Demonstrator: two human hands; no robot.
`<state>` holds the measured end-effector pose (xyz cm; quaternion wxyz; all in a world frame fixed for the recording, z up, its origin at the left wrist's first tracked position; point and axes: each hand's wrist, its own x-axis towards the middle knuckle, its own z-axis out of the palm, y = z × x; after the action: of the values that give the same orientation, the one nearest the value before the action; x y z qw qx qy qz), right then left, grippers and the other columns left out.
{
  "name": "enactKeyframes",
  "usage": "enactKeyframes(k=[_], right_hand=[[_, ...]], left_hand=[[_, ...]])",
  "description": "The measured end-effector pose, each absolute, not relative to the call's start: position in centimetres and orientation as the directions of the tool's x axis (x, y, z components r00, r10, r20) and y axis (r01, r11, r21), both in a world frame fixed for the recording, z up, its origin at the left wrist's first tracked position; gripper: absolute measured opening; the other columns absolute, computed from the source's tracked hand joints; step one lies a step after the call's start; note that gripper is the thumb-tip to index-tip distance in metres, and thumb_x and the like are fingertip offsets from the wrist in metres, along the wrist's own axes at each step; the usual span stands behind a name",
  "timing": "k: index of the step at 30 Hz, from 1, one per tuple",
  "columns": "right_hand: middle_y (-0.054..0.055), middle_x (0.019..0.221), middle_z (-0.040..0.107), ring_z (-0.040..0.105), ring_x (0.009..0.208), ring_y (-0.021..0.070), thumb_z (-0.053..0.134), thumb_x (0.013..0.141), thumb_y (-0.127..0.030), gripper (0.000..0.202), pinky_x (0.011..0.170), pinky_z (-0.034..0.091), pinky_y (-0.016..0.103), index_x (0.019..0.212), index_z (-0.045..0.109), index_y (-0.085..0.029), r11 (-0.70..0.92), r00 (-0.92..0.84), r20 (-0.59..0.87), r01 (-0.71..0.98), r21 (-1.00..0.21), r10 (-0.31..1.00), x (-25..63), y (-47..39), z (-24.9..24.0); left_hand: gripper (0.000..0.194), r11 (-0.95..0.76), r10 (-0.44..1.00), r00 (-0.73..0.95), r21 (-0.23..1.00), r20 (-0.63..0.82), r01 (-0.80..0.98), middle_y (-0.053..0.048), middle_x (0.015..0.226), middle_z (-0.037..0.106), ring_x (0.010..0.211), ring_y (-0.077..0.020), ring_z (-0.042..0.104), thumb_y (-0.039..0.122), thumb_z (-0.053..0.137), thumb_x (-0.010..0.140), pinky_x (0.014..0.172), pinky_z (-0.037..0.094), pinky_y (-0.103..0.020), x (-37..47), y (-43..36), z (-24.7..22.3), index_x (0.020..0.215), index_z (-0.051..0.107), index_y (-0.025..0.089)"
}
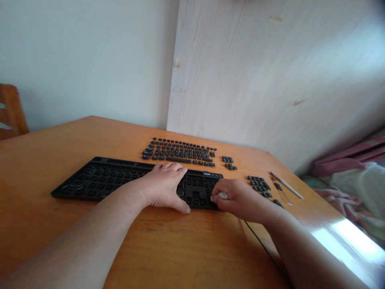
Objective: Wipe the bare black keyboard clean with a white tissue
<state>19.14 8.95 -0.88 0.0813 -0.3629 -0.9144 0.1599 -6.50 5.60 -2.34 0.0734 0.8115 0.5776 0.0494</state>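
A black keyboard (105,181) with its keycaps off lies on the wooden table. My left hand (165,185) spans it near the middle, fingers at the far edge and thumb at the near edge, gripping it. Over the number pad end, my right hand (233,196) is closed on a small white wad (221,196), which looks like tissue or cloth. The wad is at the bare key sockets, and the fingers hide most of that end. Beyond the keyboard, the removed keycaps (183,153) are laid out in their rows.
Smaller groups of keycaps (227,159) and number pad keycaps (258,183) sit to the right. Past them lie a white pen-like stick (288,186) and a wire tool with a dark handle (278,186). A cable (261,243) runs toward me. A wall stands behind the table.
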Motion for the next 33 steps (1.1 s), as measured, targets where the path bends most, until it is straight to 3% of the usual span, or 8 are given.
enactKeyframes(k=[15,33], right_hand=[[0.003,0.077,0.069,0.058,0.069,0.0157,0.059,0.078,-0.023,0.013,0.061,0.035,0.026,0.083,0.071,-0.021,0.676,-0.695,-0.038,0.710,-0.199,0.718,20.5,9.2,0.2],[0.002,0.072,0.069,0.059,0.066,0.0160,0.060,0.072,-0.018,0.013,0.060,0.036,0.026,0.078,0.072,-0.020,0.619,-0.646,-0.087,0.755,-0.216,0.758,21.8,9.4,1.1]], left_hand=[[0.120,-0.314,0.947,0.322,0.186,-0.011,0.931,-0.016,0.152,0.037,0.136,-0.0388,0.034,0.084,0.058,0.050,0.111,0.024,-0.045,-6.4,5.4,-2.0,0.147,0.038,0.017],[0.121,-0.321,0.945,0.327,0.177,-0.009,0.930,-0.016,0.154,0.034,0.138,-0.0386,0.031,0.086,0.056,0.052,0.114,0.021,-0.047,-6.6,5.6,-2.2,0.149,0.034,0.018]])
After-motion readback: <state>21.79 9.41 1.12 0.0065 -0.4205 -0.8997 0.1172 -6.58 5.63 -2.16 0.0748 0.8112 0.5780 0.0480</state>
